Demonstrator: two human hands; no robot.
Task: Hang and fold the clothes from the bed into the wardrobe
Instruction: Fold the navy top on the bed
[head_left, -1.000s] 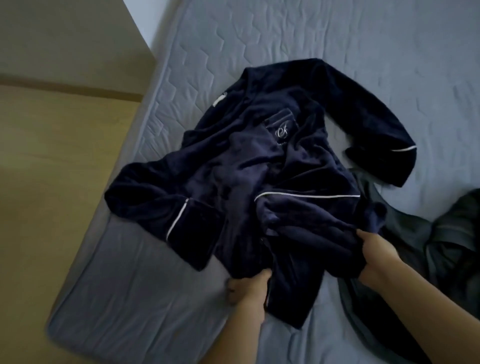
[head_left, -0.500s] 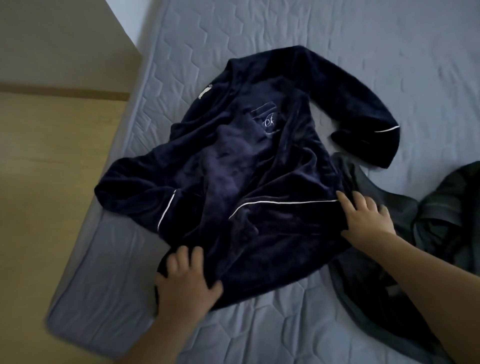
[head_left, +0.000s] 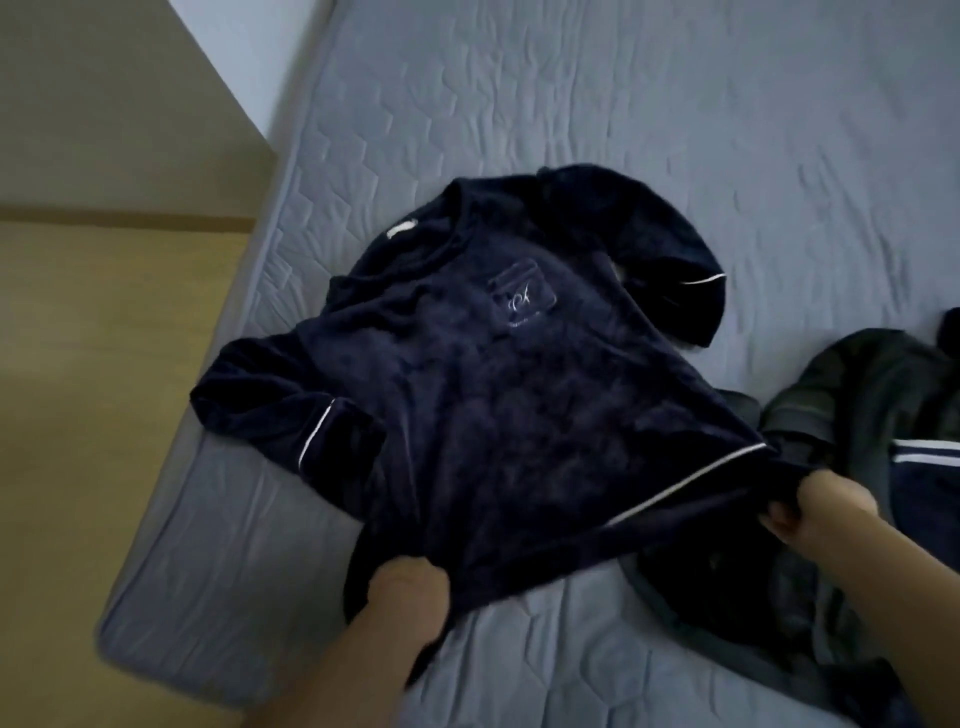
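A navy velvet top (head_left: 483, 395) with white piping and a chest pocket lies front up on the grey quilted mattress (head_left: 623, 114). Its body is spread almost flat, one sleeve bent out to the left and the other curled at the upper right. My left hand (head_left: 408, 592) grips the lower left corner of the hem. My right hand (head_left: 826, 509) grips the lower right corner by the white-piped edge. Both corners are lifted slightly and pulled toward me.
A dark green-grey garment (head_left: 852, 415) lies crumpled on the right, partly under the top's hem, with a navy piece with white stripes (head_left: 930, 467) on it. The mattress edge (head_left: 156, 571) runs along the left above a wooden floor (head_left: 78, 415). A beige panel (head_left: 104, 104) stands at upper left.
Both hands went from pressing flat on the top to gripping its two hem corners. The bunched front has been pulled out smooth, and the pocket now lies flat.
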